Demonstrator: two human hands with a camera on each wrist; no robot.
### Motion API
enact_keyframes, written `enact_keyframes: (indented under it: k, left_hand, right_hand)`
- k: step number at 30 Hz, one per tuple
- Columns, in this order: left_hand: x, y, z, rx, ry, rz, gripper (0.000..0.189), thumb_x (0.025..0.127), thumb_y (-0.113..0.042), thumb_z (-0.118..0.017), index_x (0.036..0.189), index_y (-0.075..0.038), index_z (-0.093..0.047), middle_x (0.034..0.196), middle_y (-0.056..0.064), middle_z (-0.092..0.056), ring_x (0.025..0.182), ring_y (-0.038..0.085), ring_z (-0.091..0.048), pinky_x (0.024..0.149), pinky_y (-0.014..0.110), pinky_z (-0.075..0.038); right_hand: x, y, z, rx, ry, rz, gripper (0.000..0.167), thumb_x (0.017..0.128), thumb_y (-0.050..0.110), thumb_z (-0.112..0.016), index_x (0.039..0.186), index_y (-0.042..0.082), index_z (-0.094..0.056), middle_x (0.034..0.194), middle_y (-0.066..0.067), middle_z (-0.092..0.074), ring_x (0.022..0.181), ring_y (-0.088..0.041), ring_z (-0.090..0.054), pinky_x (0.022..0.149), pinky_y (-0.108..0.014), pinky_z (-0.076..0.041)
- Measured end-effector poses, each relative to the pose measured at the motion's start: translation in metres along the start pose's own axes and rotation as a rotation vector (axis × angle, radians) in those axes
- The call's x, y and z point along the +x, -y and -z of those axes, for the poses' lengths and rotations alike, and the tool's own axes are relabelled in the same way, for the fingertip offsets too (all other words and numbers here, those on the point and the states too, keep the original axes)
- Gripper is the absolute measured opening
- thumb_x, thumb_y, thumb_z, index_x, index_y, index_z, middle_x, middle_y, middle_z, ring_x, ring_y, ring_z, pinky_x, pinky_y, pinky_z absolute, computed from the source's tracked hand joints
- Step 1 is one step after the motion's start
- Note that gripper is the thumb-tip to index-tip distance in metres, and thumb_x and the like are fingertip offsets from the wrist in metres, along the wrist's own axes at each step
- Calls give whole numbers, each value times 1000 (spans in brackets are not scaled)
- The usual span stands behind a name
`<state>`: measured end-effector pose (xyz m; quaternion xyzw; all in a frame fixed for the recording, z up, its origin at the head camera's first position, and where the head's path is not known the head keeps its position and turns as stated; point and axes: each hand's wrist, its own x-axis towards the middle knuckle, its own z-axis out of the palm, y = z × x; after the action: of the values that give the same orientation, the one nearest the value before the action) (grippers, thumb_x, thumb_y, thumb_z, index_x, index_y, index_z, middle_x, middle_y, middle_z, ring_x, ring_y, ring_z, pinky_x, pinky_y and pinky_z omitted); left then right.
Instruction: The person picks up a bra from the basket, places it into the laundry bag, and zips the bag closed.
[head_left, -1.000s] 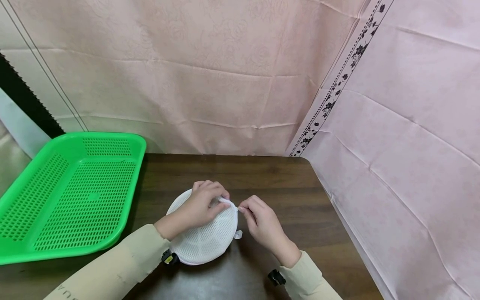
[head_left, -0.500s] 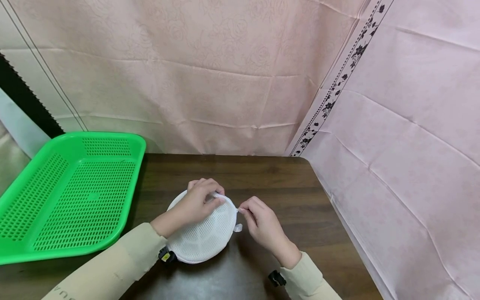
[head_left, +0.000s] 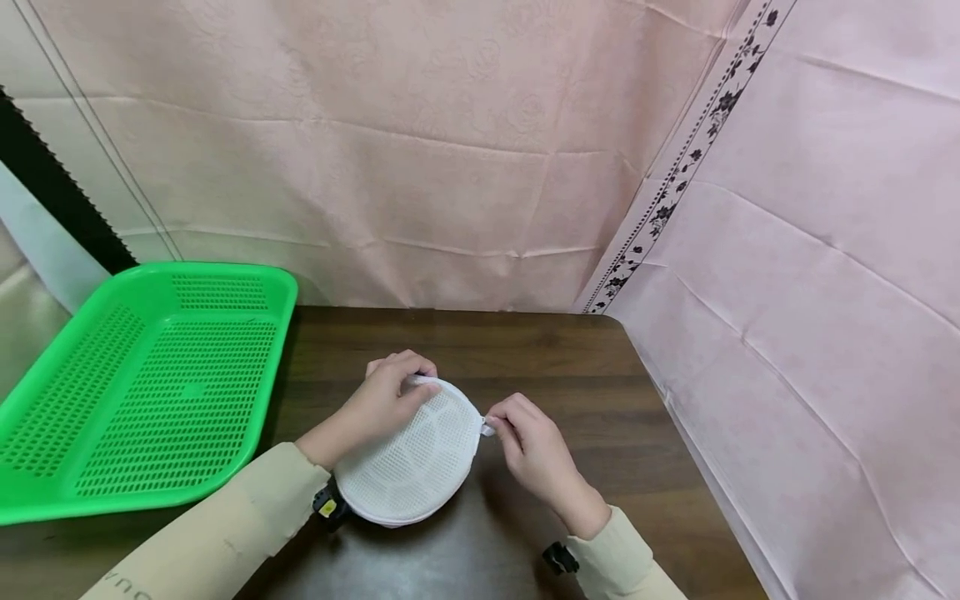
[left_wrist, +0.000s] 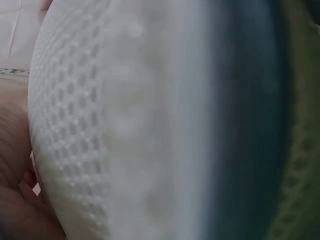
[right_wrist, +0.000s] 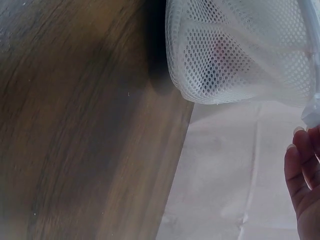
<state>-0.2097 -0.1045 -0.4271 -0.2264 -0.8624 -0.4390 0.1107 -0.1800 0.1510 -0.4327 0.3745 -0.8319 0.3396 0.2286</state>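
A round white mesh laundry bag (head_left: pixel 412 458) is held over the table in the head view, its flat face up and its piped rim showing. At its upper left rim, my left hand (head_left: pixel 384 398) grips it with the thumb on top; the other fingers are partly hidden behind the edge. My right hand (head_left: pixel 534 446) pinches at the bag's right edge, where a small white tab (head_left: pixel 487 428) sticks out by the fingertips. In the right wrist view the mesh side (right_wrist: pixel 220 55) hangs beside that hand. Blurred mesh (left_wrist: pixel 70 100) fills much of the left wrist view.
A large green plastic basket (head_left: pixel 281 350) with slotted sides stands left of the bag. The brown wooden table (head_left: pixel 555 350) reaches back to a pale pink cloth (head_left: pixel 420 167), and more cloth (head_left: pixel 810 250) hangs along the right side.
My left hand has moved a little left and away from me. The bag has turned with it, bringing the white tab up to my right fingertips. The right hand has hardly moved.
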Motion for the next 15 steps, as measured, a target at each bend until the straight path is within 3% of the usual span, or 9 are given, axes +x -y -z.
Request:
enact_keyframes:
  k: [4, 15]
  left_hand:
    - [-1, -1, 0, -1, -4, 13, 7, 91, -22, -69, 94, -22, -63, 97, -13, -60, 95, 11, -55, 94, 44, -23]
    - [-5, -3, 5, 49, -14, 121, 6, 92, -24, -67, 92, -23, -62, 95, -11, -58, 92, 13, -54, 93, 42, -24]
  right_hand:
    - [-2, -2, 0, 9, -7, -1, 6, 96, 14, -61, 90, 13, -63, 89, 9, -58, 79, -5, -53, 71, -20, -44]
    - [-4, -3, 0, 41, 9, -33, 5, 93, 7, -64, 90, 12, -63, 89, 7, -58, 77, -7, -52, 70, -17, -42]
